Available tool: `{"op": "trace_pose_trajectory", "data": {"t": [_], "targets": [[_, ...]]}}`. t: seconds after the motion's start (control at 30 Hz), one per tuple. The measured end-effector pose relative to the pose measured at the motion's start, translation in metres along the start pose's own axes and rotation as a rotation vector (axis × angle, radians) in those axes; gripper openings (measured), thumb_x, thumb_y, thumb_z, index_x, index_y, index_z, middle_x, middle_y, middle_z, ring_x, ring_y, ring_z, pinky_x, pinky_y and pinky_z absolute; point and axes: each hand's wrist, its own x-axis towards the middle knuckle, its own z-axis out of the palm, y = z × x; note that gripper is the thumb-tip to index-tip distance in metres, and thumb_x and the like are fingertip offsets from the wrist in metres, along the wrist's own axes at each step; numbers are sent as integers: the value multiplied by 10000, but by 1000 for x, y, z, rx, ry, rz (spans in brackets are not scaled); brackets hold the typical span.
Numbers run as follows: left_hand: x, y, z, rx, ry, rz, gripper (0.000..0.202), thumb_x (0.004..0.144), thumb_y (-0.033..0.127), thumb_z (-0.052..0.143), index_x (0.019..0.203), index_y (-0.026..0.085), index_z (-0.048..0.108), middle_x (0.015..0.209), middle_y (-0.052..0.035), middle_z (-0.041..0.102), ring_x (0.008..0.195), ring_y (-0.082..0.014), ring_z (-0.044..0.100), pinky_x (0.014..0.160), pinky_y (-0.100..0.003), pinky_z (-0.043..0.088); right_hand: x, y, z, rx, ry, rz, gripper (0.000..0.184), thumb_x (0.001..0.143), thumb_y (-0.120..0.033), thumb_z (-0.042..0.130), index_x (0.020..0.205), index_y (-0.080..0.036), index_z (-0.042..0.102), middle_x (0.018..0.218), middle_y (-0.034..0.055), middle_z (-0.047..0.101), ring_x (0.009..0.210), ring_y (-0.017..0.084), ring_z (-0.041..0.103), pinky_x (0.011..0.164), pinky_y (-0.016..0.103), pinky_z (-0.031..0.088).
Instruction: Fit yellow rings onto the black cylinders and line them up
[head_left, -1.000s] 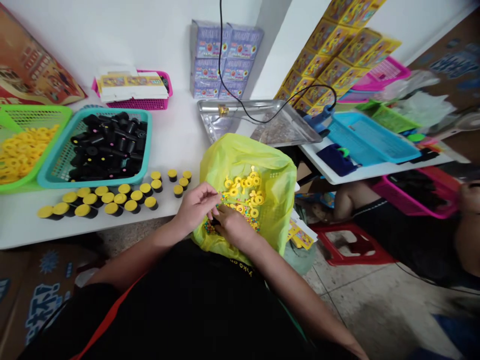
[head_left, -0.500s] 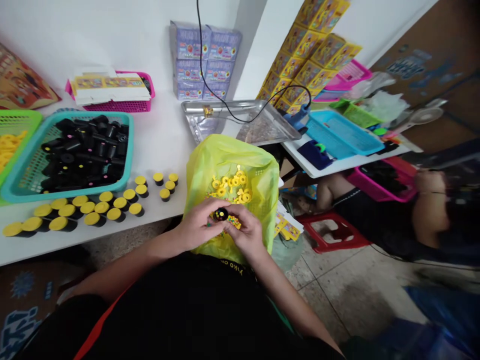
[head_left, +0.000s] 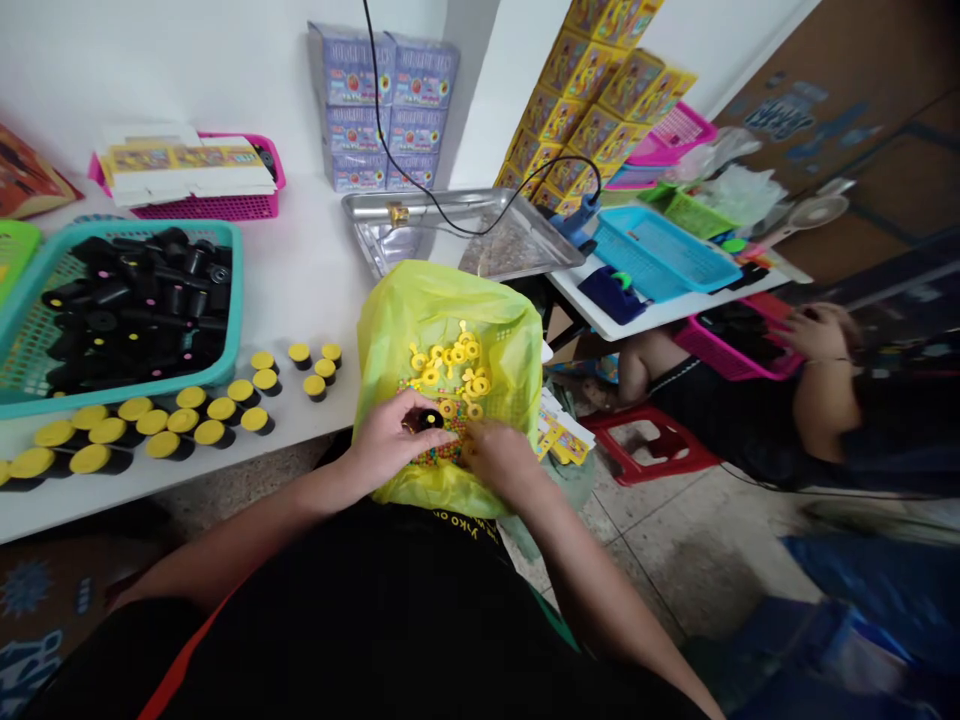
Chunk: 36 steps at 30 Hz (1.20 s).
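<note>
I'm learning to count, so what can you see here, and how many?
Black cylinders: many, black, in a teal basket on a white table.
Capped cylinders: many, black with yellow tops, on the table.
Plastic bag: one, yellow-green, before the table.
Rings: many, yellow, in the bag.
Beads: many, mixed colours, in the bag.
Tray: one, silver, behind the bag.
Boxes: many, purple, stacked by the wall.
Left hand: one, holding a black cylinder over the bag.
Right hand: one, among the beads.
</note>
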Motion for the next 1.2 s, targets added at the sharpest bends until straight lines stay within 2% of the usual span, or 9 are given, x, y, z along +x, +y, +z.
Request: {"op": "trace_pose_trajectory", "data": {"t": [0.1, 0.2, 0.4, 0.57, 0.7, 0.87, 0.97, 1.1, 1.2], "targets": [[-1, -1, 0, 33, -19, -10, 382, 682, 396, 877, 937, 185, 686, 798, 8, 649, 643, -125, 543, 597, -264, 437, -2, -6, 2, -46, -48, -9, 212, 885, -144, 525, 1000, -141, 702, 986, 168, 725, 854, 266, 692, 703, 326, 478], [-1, -3, 0, 60, 4, 12, 394, 637, 350, 914, 923, 186, 698, 845, -10, 679, 734, -160, 598, 667, -291, 469, -2, 2, -1, 130, 84, -13, 191, 863, -152, 523, 943, -152, 696, 969, 163, 734, 843, 261, 691, 733, 338, 497], [-1, -7, 3, 115, 18, 38, 406, 610, 380, 936, 877, 180, 703, 830, -15, 690, 751, -170, 608, 674, -298, 460, -8, -8, -21, 1264, 438, 115, 209, 818, -398, 668, 921, -217, 681, 725, 16, 675, 622, 183, 630, 568, 297, 484], [-2, -6, 6, 60, -27, 25, 391, 646, 411, 912, 885, 176, 711, 774, -2, 672, 696, -152, 578, 628, -277, 437, -13, -44, -30, 1824, 238, 128, 235, 643, -363, 858, 771, -215, 728, 790, 17, 704, 658, 153, 608, 572, 273, 467], [-4, -6, 6, 97, 32, 107, 391, 656, 443, 897, 763, 168, 640, 728, 5, 601, 663, -139, 523, 587, -262, 408, -8, -62, -20, 1901, 176, 171, 234, 617, -380, 857, 722, -213, 732, 866, 59, 748, 820, 235, 676, 773, 380, 542], [-4, -5, 6, 161, 69, 143, 405, 686, 454, 873, 696, 175, 580, 665, 27, 516, 620, -125, 460, 551, -251, 354, -4, -76, -7, 1841, 357, 248, 259, 613, -386, 843, 774, -224, 721, 829, 39, 721, 839, 240, 666, 802, 382, 543], [-4, 0, 4, 213, 86, 174, 383, 682, 392, 884, 675, 176, 568, 657, 33, 505, 621, -125, 450, 559, -255, 338, -5, -80, -7, 1827, 339, 247, 264, 624, -386, 822, 771, -208, 693, 817, 24, 685, 780, 200, 637, 706, 310, 528], [-5, 6, 2, 288, 66, 210, 405, 656, 301, 905, 591, 173, 526, 652, 33, 487, 634, -129, 452, 580, -268, 333, -9, -80, -10, 1798, 130, 261, 305, 680, -475, 766, 718, -211, 620, 669, -19, 582, 542, 140, 525, 455, 249, 401], [-4, 6, 0, 304, 56, 229, 387, 659, 313, 911, 598, 172, 556, 693, 20, 506, 671, -141, 483, 603, -274, 360, -10, -78, -13, 1758, 20, 265, 342, 724, -528, 730, 759, -215, 596, 629, -30, 572, 447, 128, 486, 402, 255, 350]]}}
